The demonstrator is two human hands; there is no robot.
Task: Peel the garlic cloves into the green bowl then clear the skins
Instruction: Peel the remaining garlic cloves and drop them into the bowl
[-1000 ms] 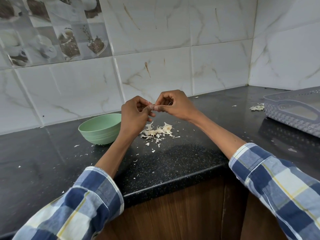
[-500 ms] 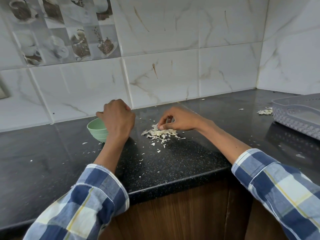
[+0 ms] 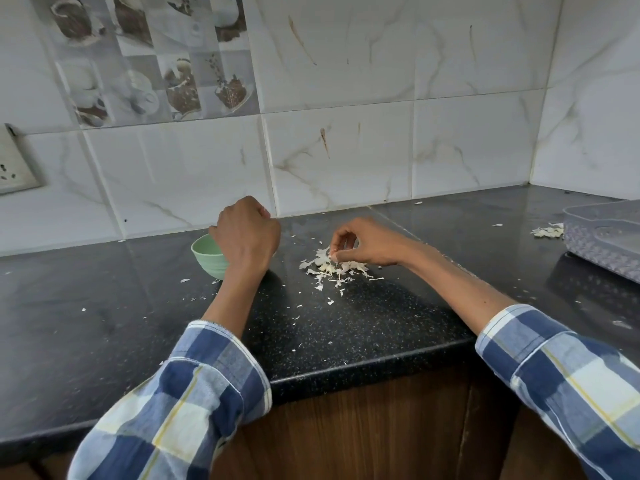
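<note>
The green bowl [image 3: 207,258] is small, pale mint and ribbed on its outer wall, and it stands toward the back edge of the black speckled counter [image 3: 363,327], close to the tiled wall. The left hand [image 3: 247,237] hangs over the bowl's right side with its fingers curled under; whether they hold a clove cannot be told from behind the knuckles, and the bowl's inside is hidden by the hand. Just right of it, apart from the bowl, lies the pile of garlic skins [image 3: 334,268], white papery flakes in a loose heap with smaller scraps strewn toward the counter's front edge. The right hand [image 3: 367,242] rests at the back of that pile, thumb and fingertips drawn together in a pinch on the flakes; what exactly is between them is too small to make out.

The counter is glossy at the back and dusted with tiny white bits. A second small heap of skins [image 3: 548,231] lies near the right end, touching or just beside a grey plastic basket [image 3: 602,237] that the picture's edge cuts off. White marbled tiles line both walls of the corner, with a panel of cup-printed tiles [image 3: 156,60] upper left and a wall socket [image 3: 15,164] cut off at the left. Checked blue sleeves [image 3: 180,403] cover both forearms; brown wood cabinet fronts [image 3: 363,427] show below the counter's front edge.
</note>
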